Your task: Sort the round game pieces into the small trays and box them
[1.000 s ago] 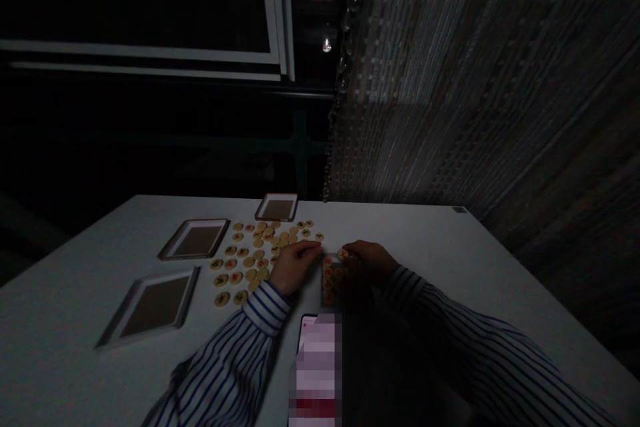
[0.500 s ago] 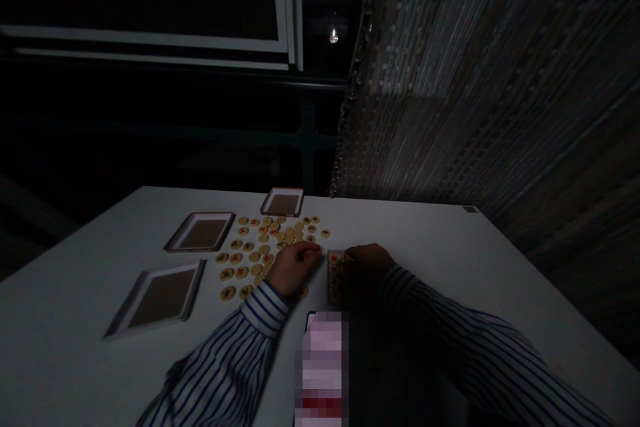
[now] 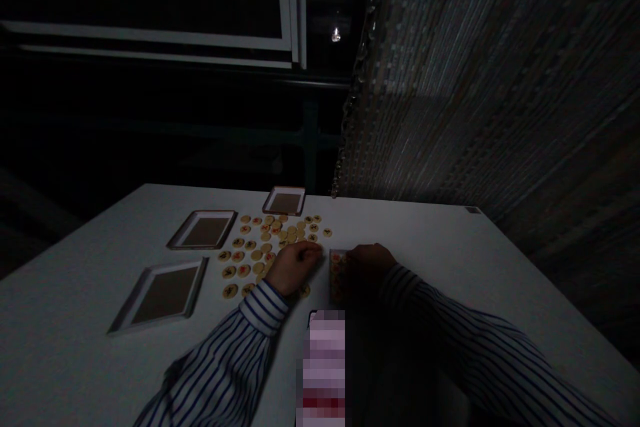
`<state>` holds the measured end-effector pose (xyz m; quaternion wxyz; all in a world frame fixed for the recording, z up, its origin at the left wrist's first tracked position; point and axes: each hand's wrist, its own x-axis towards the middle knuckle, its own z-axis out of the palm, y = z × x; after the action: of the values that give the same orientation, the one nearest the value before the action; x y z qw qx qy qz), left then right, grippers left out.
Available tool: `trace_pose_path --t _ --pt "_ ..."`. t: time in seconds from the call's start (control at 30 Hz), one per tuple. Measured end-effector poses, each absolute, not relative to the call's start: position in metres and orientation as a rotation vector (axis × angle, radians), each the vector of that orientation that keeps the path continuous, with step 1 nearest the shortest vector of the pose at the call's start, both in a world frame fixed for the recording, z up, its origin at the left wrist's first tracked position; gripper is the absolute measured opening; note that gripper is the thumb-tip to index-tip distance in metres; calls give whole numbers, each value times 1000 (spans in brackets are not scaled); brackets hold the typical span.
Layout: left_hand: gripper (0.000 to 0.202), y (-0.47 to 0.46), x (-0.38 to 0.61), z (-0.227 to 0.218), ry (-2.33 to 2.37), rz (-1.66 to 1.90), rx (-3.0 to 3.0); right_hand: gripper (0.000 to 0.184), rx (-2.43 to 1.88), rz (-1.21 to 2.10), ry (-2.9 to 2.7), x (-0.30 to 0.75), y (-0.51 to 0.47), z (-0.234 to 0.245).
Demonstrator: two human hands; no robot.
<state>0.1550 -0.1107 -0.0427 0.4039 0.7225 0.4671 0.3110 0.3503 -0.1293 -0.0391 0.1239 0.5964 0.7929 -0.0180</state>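
My left hand (image 3: 294,265) rests on the table among round Chinese chess pieces (image 3: 243,271), its fingers curled together; whatever they may hold is hidden. Just right of it stands a small box of pieces (image 3: 337,273), with red characters on several of them. My right hand (image 3: 371,261) is over the right side of this box, fingers bent inward and dark in shadow. I cannot make out what its fingertips grip. The loose pieces, pale wood with red or black characters and some blank sides up, spread left of and beyond my left hand.
Three shallow box trays or lids lie on the white table (image 3: 425,233): a near-left one (image 3: 167,293), a left one (image 3: 203,230) and a far one (image 3: 285,201). A phone (image 3: 323,360) with a blurred screen lies in front. A bead curtain (image 3: 415,100) hangs behind.
The view has shifted slightly. Both hands stay nearly where they were, the right still over the box. The pieces and trays look unmoved on the table.
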Motion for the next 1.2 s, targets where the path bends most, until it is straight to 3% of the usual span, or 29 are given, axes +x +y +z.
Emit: trace_pose_path --t 0.9,1.2 --pt "33 -106 128 -36 1264 783 1895 32 1797 -27 2349 362 -124 -33" --pt "39 -78 51 -21 1723 544 2148 36 1826 54 2496 337 -111 0"
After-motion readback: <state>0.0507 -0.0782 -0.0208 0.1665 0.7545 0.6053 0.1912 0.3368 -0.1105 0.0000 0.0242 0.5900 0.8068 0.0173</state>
